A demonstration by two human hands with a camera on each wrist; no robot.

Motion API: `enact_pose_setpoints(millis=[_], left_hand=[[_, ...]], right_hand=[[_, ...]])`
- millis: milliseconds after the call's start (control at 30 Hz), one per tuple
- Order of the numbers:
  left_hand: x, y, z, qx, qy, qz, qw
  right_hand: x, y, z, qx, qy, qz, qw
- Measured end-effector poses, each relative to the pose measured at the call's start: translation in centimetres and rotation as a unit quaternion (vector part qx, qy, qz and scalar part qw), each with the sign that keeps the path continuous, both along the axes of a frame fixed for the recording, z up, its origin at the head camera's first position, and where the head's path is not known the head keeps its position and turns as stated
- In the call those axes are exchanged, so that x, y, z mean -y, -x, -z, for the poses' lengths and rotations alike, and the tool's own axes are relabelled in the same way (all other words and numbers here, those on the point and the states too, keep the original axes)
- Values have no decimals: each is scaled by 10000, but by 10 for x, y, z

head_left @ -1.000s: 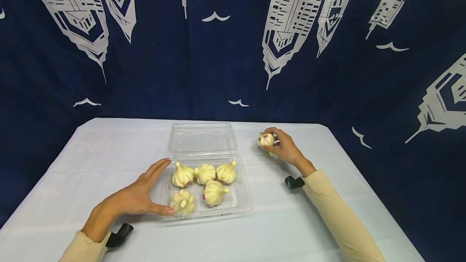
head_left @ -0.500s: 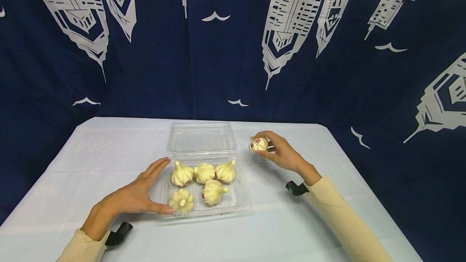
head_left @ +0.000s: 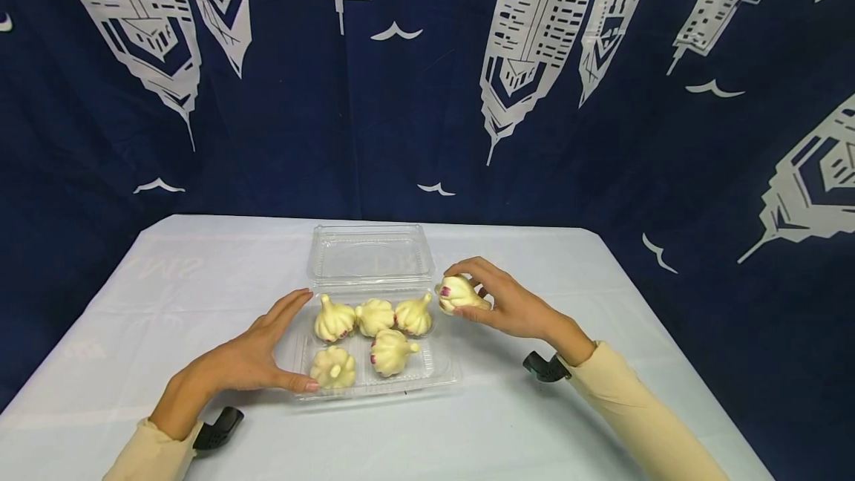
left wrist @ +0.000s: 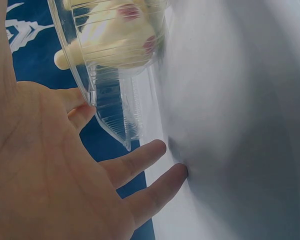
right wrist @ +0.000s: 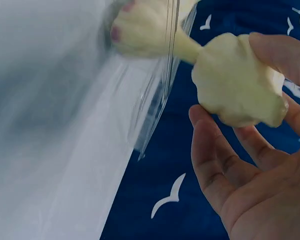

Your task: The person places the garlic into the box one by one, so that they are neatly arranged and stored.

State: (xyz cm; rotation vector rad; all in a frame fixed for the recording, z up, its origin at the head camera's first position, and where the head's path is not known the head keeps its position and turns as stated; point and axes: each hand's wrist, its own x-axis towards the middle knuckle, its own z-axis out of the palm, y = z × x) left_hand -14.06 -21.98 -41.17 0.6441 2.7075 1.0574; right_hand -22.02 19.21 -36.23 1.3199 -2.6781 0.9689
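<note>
A clear plastic clamshell box lies with its lid folded back, several garlic bulbs in its tray. My right hand holds another garlic bulb between thumb and fingers, raised beside the tray's right edge. The right wrist view shows this held bulb close to the box wall. Along the tray's left side my left hand is spread, thumb at the front corner and fingers at the back. In the left wrist view its fingers are extended and a forefinger touches the box rim.
The box stands on a white-covered table. Behind it hangs a dark blue cloth printed with white buildings and birds. A black wrist camera sits on the left wrist, another on the right.
My right hand has carried the garlic bulb leftward and nearer, from the table's back right to the tray's right edge. The left hand stays in place.
</note>
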Motion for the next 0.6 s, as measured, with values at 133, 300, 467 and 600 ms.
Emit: enact_pose_setpoints(millis=[133,300,467,600], left_hand=[[0,0,0,10,2,11,10000],[1,0,1,8,33,20,10000],[1,1,2,-45,28,26,10000],[1,2,2,-58,28,34,10000]], right_hand=[[6,-9,1,-68,-213,-292,9993],[16,-17,1,43,-507,-351,9981],[25,-23,1,-392,-724,-547,9951],[33,-27,3,-718,-962,-718,9902]])
